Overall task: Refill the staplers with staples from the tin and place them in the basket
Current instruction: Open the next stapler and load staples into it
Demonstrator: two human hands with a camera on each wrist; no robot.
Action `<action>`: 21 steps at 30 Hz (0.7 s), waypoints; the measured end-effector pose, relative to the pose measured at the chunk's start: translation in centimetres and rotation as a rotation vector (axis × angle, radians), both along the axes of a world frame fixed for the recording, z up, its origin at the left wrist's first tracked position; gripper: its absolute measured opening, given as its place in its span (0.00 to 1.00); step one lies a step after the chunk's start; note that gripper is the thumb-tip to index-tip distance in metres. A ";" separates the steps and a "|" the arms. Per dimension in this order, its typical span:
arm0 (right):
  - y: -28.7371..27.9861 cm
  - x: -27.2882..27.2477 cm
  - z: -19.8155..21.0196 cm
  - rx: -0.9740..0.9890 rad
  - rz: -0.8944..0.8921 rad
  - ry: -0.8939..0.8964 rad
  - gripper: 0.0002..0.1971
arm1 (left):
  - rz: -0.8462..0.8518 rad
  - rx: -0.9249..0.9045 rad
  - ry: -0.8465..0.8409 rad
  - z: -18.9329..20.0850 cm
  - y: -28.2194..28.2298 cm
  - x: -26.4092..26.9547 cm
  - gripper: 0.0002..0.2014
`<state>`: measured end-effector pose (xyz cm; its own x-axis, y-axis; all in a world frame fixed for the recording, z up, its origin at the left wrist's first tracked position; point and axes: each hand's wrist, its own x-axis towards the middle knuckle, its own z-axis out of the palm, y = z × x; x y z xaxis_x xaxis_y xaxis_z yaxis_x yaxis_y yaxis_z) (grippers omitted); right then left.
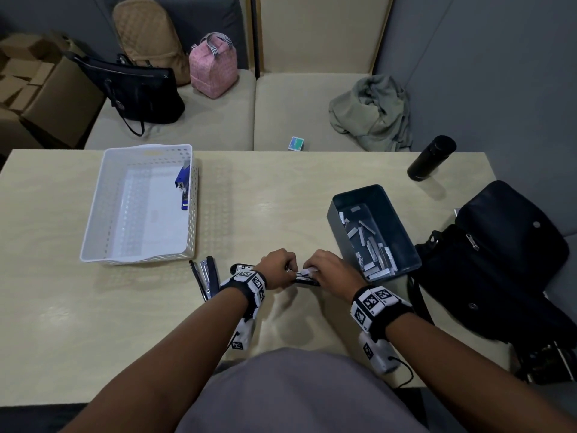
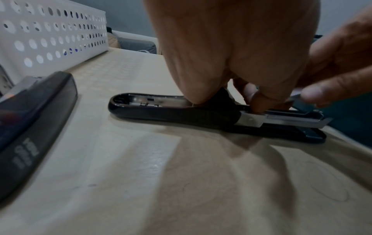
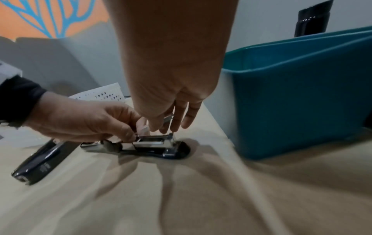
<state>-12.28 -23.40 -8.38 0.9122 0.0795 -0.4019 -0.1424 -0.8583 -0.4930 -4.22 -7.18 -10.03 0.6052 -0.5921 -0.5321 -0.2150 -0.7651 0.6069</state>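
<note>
A black stapler lies swung open flat on the table in front of me. My left hand grips its metal magazine at the hinge end, fingers curled down onto it. My right hand pinches a short strip of staples just above the open magazine channel. The dark teal tin, with several staple strips inside, stands just right of my right hand. A second black stapler lies open to the left. A blue stapler lies in the white basket.
A black bottle stands at the table's far right corner. A black bag overlaps the right edge beside the tin. Bags and a green garment lie on the bench behind the table.
</note>
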 end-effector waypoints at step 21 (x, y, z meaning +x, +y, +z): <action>1.7 -1.5 0.1 -0.200 0.131 -0.187 0.08 | -0.014 0.007 -0.023 -0.7 0.1 0.0 0.05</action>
